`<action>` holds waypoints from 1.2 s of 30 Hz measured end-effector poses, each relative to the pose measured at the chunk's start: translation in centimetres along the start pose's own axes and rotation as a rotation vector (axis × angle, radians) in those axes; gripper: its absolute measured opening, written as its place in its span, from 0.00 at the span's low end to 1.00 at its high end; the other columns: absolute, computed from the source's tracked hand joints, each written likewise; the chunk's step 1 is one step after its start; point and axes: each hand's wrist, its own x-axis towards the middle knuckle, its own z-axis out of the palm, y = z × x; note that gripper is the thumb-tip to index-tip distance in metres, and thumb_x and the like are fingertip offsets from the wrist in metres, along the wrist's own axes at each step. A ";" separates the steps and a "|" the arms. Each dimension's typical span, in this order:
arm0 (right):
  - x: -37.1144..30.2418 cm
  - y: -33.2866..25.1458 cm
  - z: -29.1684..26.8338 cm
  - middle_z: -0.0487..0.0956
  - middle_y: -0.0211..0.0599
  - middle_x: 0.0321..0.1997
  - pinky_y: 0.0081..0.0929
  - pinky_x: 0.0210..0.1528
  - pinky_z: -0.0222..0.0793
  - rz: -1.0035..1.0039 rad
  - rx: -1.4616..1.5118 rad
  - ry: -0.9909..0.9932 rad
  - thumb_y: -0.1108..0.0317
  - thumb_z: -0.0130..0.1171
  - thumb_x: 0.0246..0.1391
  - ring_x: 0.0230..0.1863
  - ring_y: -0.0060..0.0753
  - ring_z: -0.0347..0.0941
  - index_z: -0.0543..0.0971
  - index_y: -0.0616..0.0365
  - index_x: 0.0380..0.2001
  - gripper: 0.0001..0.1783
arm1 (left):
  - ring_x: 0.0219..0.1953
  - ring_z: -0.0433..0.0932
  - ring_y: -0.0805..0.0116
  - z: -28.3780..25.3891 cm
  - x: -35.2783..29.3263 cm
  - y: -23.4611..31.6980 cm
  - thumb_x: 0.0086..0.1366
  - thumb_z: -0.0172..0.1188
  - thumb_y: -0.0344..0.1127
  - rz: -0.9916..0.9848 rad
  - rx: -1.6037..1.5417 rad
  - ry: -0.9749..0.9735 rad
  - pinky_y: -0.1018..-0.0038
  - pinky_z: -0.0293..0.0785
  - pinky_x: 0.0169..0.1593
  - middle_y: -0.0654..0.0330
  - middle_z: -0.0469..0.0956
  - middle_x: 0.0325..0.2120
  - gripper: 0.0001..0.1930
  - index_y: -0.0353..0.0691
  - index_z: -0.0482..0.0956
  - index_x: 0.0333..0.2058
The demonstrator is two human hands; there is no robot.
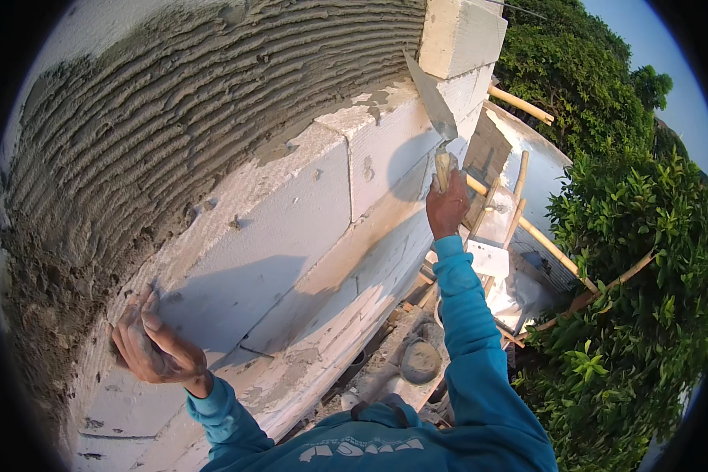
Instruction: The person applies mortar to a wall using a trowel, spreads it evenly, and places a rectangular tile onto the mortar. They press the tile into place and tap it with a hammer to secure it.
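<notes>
i see my right hand (447, 206) raised at arm's length, fist wrapped tight around the pale wooden handle of a trowel (433, 106). the trowel's grey steel blade rises straight above the knuckles, tip pointing up and a little left, its flat lying against the upper edge of the white block wall (291, 228), just below a single block (460, 35) set on the top course. small dabs of grey mortar sit on the wall edge beside the blade.

my left hand (151, 346) is low and near me, palm pressed on the wall face, fingers partly curled and smeared with mortar, gripping nothing that i can make out. just above it spreads a wide mortar bed (157, 118) combed into ridges.

below, a round bucket (421, 360), bamboo poles (554, 252) and green bushes (629, 259)
</notes>
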 end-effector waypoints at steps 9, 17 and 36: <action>3.6 -1.2 -15.3 0.79 0.59 0.52 0.44 0.51 0.76 -0.173 -0.216 -0.259 0.69 0.70 0.47 0.49 0.59 0.78 0.76 0.64 0.53 0.29 | 0.36 0.82 0.64 -0.1 -0.5 -0.3 0.67 0.51 0.33 -0.065 -0.014 -0.002 0.67 0.64 0.57 0.61 0.86 0.32 0.13 0.42 0.85 0.31; 15.1 -2.0 -14.4 0.81 0.51 0.41 0.50 0.43 0.76 -0.338 -0.600 -0.448 0.64 0.63 0.48 0.42 0.57 0.80 0.77 0.57 0.45 0.19 | 0.39 0.83 0.63 -0.3 -0.8 -0.4 0.66 0.54 0.32 -0.102 -0.050 -0.038 0.62 0.67 0.58 0.63 0.86 0.34 0.09 0.46 0.85 0.33; 9.6 -16.8 -25.8 0.80 0.58 0.35 0.52 0.42 0.70 -0.585 -0.325 -0.668 0.67 0.67 0.52 0.41 0.64 0.76 0.76 0.64 0.45 0.20 | 0.37 0.81 0.66 -0.9 -0.4 -0.6 0.62 0.58 0.33 -0.084 -0.120 -0.046 0.62 0.58 0.64 0.63 0.85 0.35 0.04 0.45 0.82 0.33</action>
